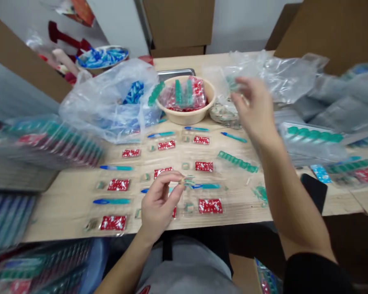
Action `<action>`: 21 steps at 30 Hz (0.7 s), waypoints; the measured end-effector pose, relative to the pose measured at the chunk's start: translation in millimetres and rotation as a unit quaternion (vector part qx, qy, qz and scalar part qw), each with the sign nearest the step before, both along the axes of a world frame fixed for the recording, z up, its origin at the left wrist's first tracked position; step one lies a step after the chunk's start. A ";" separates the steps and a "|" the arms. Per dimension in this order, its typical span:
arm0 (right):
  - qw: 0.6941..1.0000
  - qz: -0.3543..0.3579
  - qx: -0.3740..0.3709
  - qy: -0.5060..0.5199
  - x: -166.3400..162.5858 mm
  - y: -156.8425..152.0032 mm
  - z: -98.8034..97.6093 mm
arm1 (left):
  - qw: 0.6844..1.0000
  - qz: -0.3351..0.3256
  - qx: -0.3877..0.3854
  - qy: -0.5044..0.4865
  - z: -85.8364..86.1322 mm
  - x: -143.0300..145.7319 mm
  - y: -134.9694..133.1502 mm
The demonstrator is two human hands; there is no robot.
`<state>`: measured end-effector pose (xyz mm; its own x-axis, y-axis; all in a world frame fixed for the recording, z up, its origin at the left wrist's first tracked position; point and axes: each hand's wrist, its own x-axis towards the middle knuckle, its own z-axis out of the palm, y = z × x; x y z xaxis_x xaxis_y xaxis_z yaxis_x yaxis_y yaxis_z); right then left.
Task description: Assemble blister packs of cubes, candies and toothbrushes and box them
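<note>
My left hand (158, 204) pinches a small tan piece (181, 182) between thumb and forefinger, low over the wooden table (64, 204). A red packet (204, 166) lies at its 1 o'clock and a beige bowl (187, 116) at 12. At 2 o'clock my right hand (256, 110) hovers at a clear plastic bag (282, 77), its grip lost in blur.

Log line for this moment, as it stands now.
left hand: pinching small tan piece | right hand: raised by crinkled clear plastic bag, grip unclear | wooden table: rows of red printed packets, blue pens
</note>
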<state>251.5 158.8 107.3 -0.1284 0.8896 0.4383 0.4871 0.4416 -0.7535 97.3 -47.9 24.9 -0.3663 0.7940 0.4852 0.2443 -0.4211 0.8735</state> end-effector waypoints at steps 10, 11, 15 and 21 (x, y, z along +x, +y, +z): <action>0.954 0.285 -0.040 0.082 -13.5 -154.7 -42.4 | 0.980 0.002 0.049 0.194 17.6 -25.0 -14.8; 0.955 0.284 -0.040 0.075 -15.9 -154.7 -43.0 | 0.980 0.003 0.053 0.192 17.7 -25.4 -16.6; 0.946 0.314 -0.052 0.061 -26.5 -156.7 -45.3 | 0.980 0.020 0.062 0.186 17.4 -31.0 -22.4; 0.944 0.292 -0.104 0.114 -46.2 -171.6 -52.7 | 0.959 0.066 0.056 0.270 19.0 -48.3 -27.0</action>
<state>205.3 -12.8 54.6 -0.5466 0.7668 0.3366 0.0213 0.4146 -0.9097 49.0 -75.0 43.8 -0.1319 0.6898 0.7119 0.7063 -0.4385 0.5557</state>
